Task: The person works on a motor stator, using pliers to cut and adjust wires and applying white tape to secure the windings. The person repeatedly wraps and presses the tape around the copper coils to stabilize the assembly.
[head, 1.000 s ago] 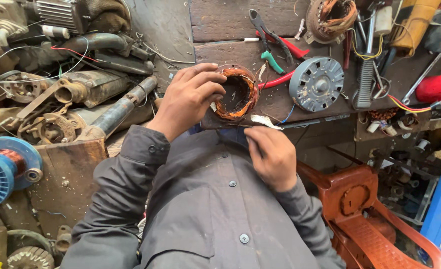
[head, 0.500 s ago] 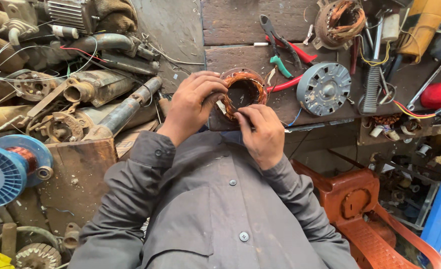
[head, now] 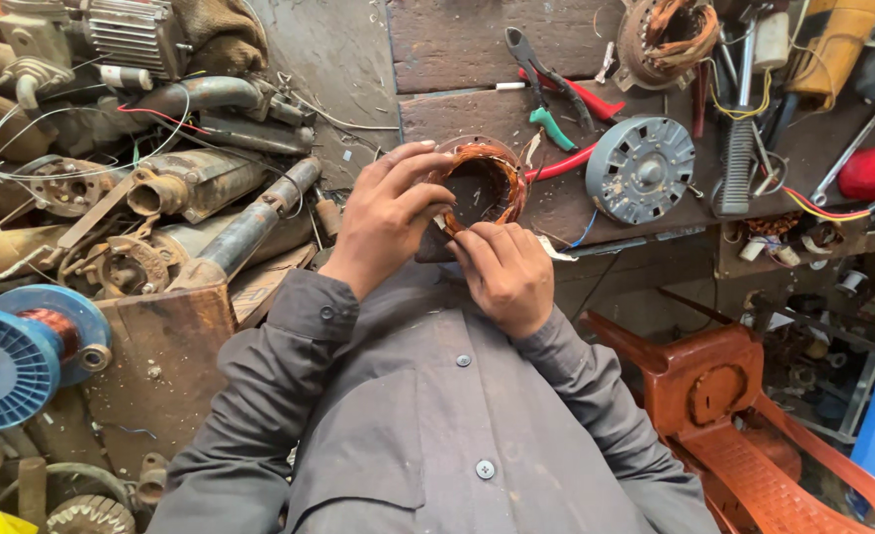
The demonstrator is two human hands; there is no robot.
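Observation:
A round motor stator (head: pixel 487 178) wound with copper wire sits at the near edge of the wooden workbench (head: pixel 437 40). My left hand (head: pixel 383 222) grips its left rim, fingers curled over the winding. My right hand (head: pixel 502 272) is at the stator's lower edge, fingertips pinched on a small white strip against the winding. Both arms wear grey sleeves.
A grey motor end cover (head: pixel 640 168), red- and green-handled pliers (head: pixel 556 109) and another wound stator (head: pixel 670 35) lie on the bench. A blue spool of copper wire (head: pixel 17 356) and old motor parts (head: pixel 160 188) are piled at left. A brown plastic chair (head: pixel 744 425) stands at right.
My right hand rose from my lap to the stator's lower edge and now pinches there. My left hand stayed on the stator.

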